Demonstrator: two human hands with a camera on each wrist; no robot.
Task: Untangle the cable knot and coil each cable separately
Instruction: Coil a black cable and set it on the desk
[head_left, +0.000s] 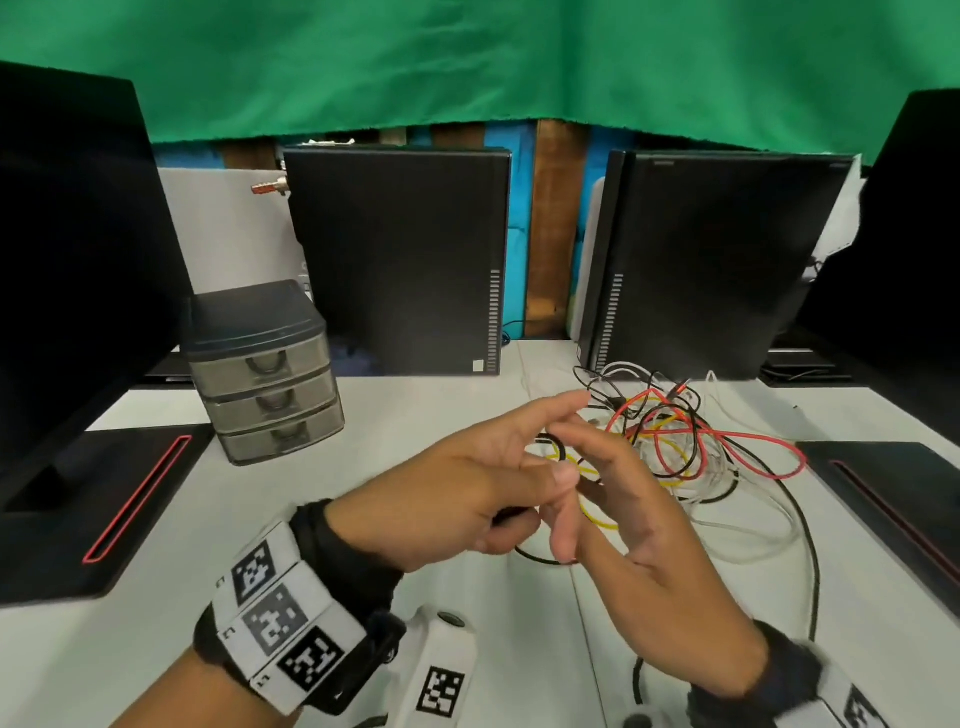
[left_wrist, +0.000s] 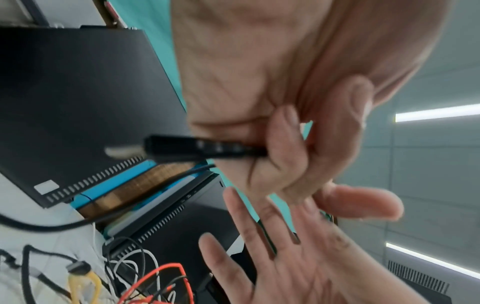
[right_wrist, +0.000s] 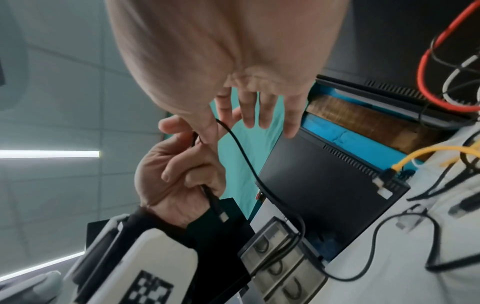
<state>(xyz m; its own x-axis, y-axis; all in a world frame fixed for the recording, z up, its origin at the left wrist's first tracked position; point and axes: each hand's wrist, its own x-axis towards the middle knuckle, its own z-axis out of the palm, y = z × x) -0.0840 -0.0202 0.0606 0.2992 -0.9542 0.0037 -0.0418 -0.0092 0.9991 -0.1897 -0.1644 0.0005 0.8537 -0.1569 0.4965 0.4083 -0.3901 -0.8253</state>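
Left hand (head_left: 457, 499): lower fingers curled round the plug end of a black cable (right_wrist: 259, 181), index finger extended toward 1 o'clock; the metal tip of the plug (left_wrist: 182, 147) stuck out below the palm. Right hand (head_left: 639, 535): fingers straight and spread, thumb touching the left hand's fingers, gripping nothing visible. Cable knot (head_left: 675, 431): red, yellow, white and black strands heaped on the white table (head_left: 363, 545), at 1 o'clock from the hands, just beyond the fingertips. Small drawer unit (head_left: 265, 374): at 10 o'clock. Two black computer cases (head_left: 400, 260): upright at 12 o'clock.
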